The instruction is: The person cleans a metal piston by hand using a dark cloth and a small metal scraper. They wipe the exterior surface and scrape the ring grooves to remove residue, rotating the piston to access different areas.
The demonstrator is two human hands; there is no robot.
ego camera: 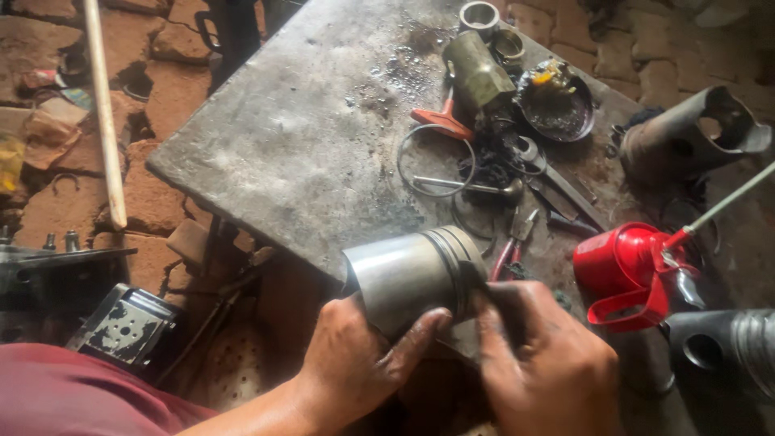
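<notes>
Two bare hands work on one grey metal piston [412,274], held just off the near edge of the steel surface [282,137], crown end turned toward the right. Left hand [359,355] cups the skirt from below, fingers [416,331] wrapped round it and thumb pressing the wall. Right hand [545,363] is closed narrow at the ring grooves, fingertips pinching at the grooved band; whether a ring sits between them cannot be told, since the hand covers that spot. Judgement: the step in hand is fitting or easing a piston ring at the grooves. To do it well, the left grip should stay firm on the smooth skirt and clear of the grooves, so the piston does not roll. The right fingers should spread any ring evenly and only just enough, walking it over the lands rather than twisting it, since a thin ring likely snaps or scores the wall. Both hands look oily, so a slip is a fair risk. On the surface beyond lie a loose wire ring [436,161], a valve [476,189], red-handled pliers [510,242] and a dish of small parts [557,109]; a red oil can [638,274] stands near the right hand.
</notes>
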